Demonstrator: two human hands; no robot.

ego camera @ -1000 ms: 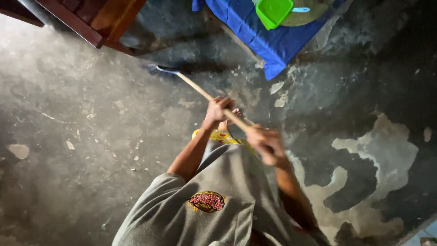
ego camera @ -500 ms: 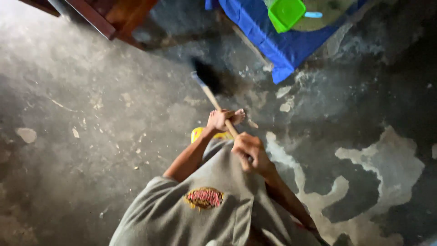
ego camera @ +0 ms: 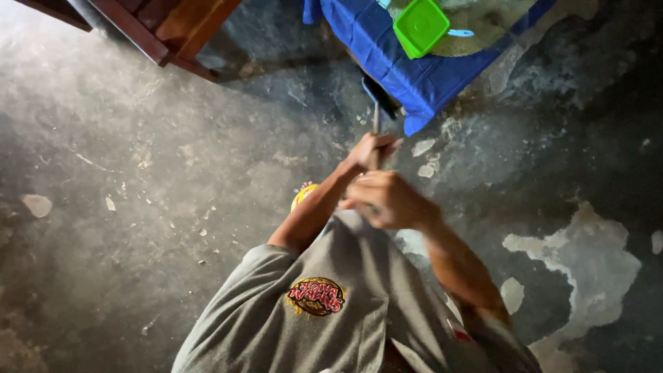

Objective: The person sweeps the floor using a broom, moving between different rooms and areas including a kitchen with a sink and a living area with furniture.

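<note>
Starting at the upper left of the frame, a piece of red-brown wooden furniture [ego camera: 148, 27] juts in over the concrete floor [ego camera: 124, 179], which is grey, dusty and strewn with small pale chips and flakes through the left half of the picture. Moving toward the centre, the person's grey shirt [ego camera: 331, 304] fills the lower middle, and both forearms reach up and away from it. The left hand [ego camera: 369, 148] sits higher in the frame, fingers wrapped tight around the broom handle [ego camera: 376, 121]; the right hand [ego camera: 387, 200] is just below it and nearer the body, also curled closed around the same stick, though motion blur hides exactly where its fingers lie. The two hands are close together, one stacked above the other along the stick. The handle's long axis runs almost straight up the frame from the hands, tilted hardly at all, so the broom head [ego camera: 380, 93] lies directly ahead of the person, in the upper centre, dark and blurred, right against the edge of the blue cloth [ego camera: 400, 65]. The left hand is the nearer one to that head. On the cloth, upper right of centre, sits a bright green square container [ego camera: 420, 26] beside a round woven thing. Farther right, the floor is darker with large pale patches where the surface has worn off [ego camera: 587, 255].
</note>
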